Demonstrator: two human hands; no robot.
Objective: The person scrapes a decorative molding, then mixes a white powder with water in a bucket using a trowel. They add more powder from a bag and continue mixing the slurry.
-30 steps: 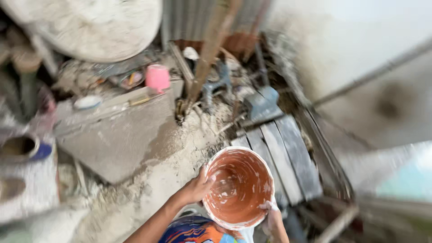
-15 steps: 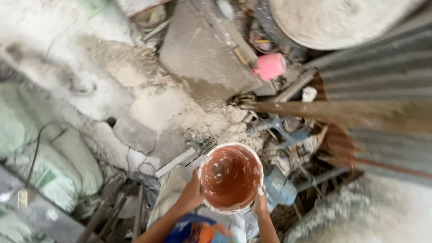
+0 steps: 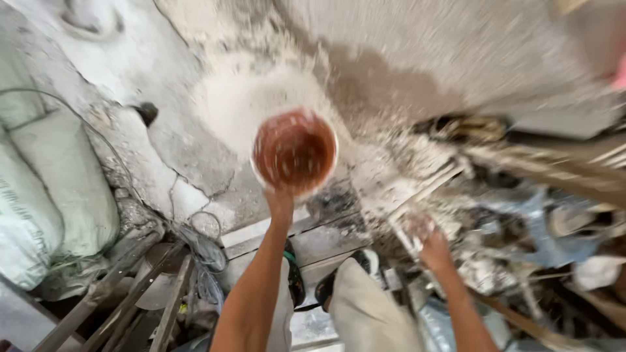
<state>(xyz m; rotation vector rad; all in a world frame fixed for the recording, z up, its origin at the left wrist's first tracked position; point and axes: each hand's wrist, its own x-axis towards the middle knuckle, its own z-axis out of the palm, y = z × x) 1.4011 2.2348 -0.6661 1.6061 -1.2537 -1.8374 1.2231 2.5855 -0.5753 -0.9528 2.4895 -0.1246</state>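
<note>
a round bucket point(image 3: 295, 151), white outside and stained rust-brown inside, is held out over the floor by the left hand point(image 3: 280, 203) alone, whose grip is closed on the near rim; the inside looks wet, though the blur hides how much is in it. the right hand point(image 3: 435, 251) is held low beside the rubble, apart from the bucket, and whether its fingers are spread or curled on something cannot be told from the smeared picture. a slip is judged the likeliest trouble: with one hand pinching a rim that may be slick, the bucket could tip or drop, and its contents could be thrown short onto the planks point(image 3: 306, 238) and the shoes point(image 3: 295, 280) standing on them. footing is also thought poor, since the planks are narrow and loose debris point(image 3: 495, 215) is piled close to the right leg. the cracked concrete floor point(image 3: 163, 137) is dusted with a pale heap of sand or cement point(image 3: 261, 98) just beyond the bucket. filled white sacks point(image 3: 45, 195) are stacked at the left, metal bars point(image 3: 130, 293) are leaned below them, and a grey slab point(image 3: 456, 52) is seen at the top. the place reads as a cramped, dusty building site.
</note>
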